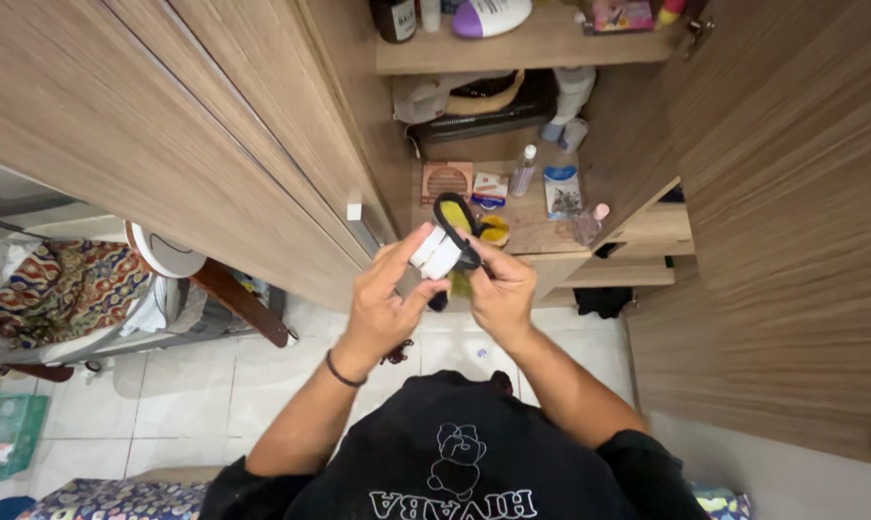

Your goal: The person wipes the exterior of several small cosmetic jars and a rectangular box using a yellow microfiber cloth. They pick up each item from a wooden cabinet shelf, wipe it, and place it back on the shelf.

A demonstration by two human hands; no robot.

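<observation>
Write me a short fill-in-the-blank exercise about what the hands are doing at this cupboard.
1. Both hands hold a small ____ object with a black strap.
2. The left hand has a dark band on its ____.
3. The cupboard shelf behind the hands is made of ____.

Missing words: white; wrist; wood

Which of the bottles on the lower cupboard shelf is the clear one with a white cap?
The slim clear bottle standing mid-shelf, between the small red and white box and the blue packet. The other bottle, at the shelf's right front edge, has a pink cap.
</observation>
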